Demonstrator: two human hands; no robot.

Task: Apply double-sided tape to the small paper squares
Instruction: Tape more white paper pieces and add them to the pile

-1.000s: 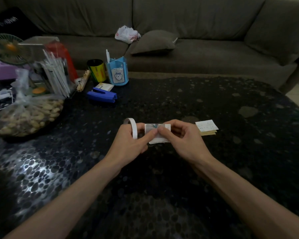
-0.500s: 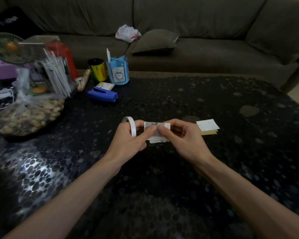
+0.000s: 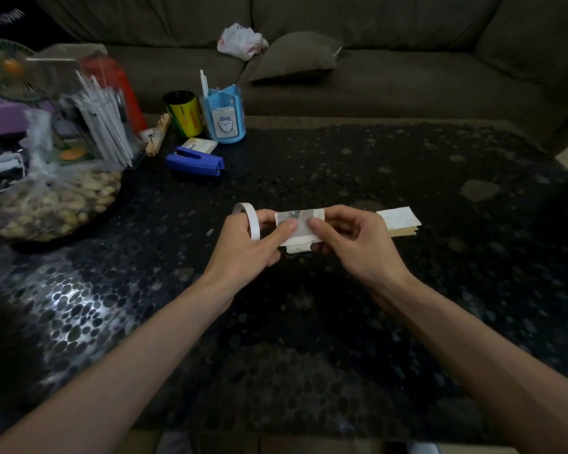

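Note:
Both hands meet over the middle of the dark pebbled table [image 3: 309, 322]. My left hand [image 3: 246, 250] carries a white roll of double-sided tape [image 3: 251, 219] on its fingers, and its thumb presses on a small white paper square [image 3: 300, 227]. My right hand [image 3: 351, 240] pinches the same paper square from the right, thumb on top. More paper edges show under the square. A small stack of paper squares [image 3: 399, 219] lies on the table just right of my right hand.
A blue stapler [image 3: 194, 162], a blue pen holder [image 3: 223, 119] and a yellow can [image 3: 182, 113] stand at the back left. A bag of nuts [image 3: 53, 201], a clear box of sticks and a small fan crowd the left edge. A sofa runs behind the table.
Both hands stay together on the paper square. My left thumb has slid slightly across the paper; the roll and the stack have not moved.

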